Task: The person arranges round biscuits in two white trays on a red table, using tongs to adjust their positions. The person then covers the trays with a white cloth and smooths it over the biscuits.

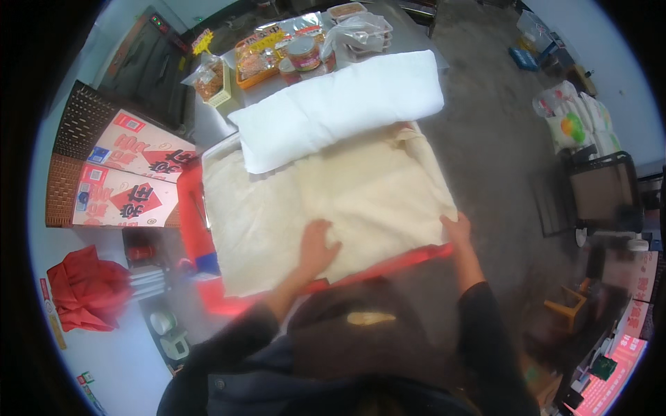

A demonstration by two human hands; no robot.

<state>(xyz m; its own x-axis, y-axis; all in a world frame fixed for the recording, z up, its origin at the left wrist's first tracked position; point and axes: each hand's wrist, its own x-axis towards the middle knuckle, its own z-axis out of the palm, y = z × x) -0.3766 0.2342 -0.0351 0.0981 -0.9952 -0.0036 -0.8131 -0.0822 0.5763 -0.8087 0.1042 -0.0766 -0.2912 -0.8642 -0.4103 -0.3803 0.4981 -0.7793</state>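
A cream cloth (381, 187) is spread over a tray with a pale rim (220, 148), in front of me. My left hand (319, 251) lies on the near part of the cloth, thumb apart from the fingers, with nothing in it. At the near right corner my right hand (458, 230) grips the cloth's edge; its fingertips are partly hidden. A thick folded white cloth (340, 111) rests across the far side, over the cream one. Under the tray, a red surface (198, 229) shows along the left and near edges.
Behind the white cloth, a metal table (211, 123) carries tins (304, 54), an orange basket (253, 66) and bagged food (209, 80). Printed pink boxes (132, 201) stand at the left, above a red bag (87, 291). A chair (603, 187) is at the right.
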